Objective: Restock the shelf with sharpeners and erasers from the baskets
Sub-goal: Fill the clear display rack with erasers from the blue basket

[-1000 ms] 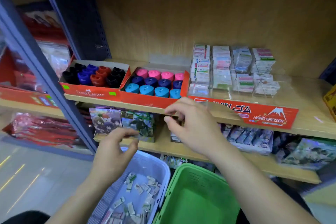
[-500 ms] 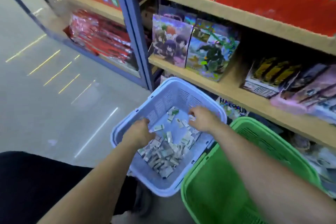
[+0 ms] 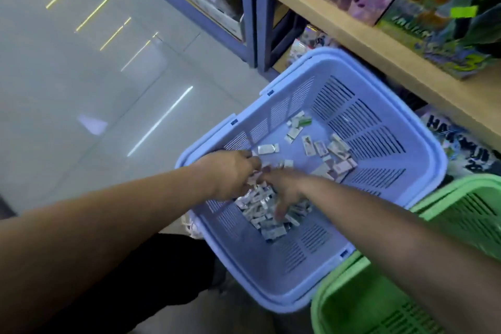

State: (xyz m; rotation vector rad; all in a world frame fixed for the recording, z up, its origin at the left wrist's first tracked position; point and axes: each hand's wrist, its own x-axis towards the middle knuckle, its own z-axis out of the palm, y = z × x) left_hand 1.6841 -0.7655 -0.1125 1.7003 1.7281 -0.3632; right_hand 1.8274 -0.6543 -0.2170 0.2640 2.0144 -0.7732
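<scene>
Now both hands are down in the blue basket [image 3: 374, 130], on the heap of erasers [image 3: 263, 222] at its near end. The left hand [image 3: 230, 173] curls inward, its grip hidden; the right hand [image 3: 284, 190] has its fingers [image 3: 280, 211] spread over the pile. Best to gather one tidy handful, not stragglers. Half a second ago the hands were apart; now they meet.

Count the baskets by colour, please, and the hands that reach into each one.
Blue basket: 1
Green basket: 1
Hands in the blue one: 2, the left hand and the right hand
Hands in the green one: 0
Total: 2 baskets, 2 hands
</scene>
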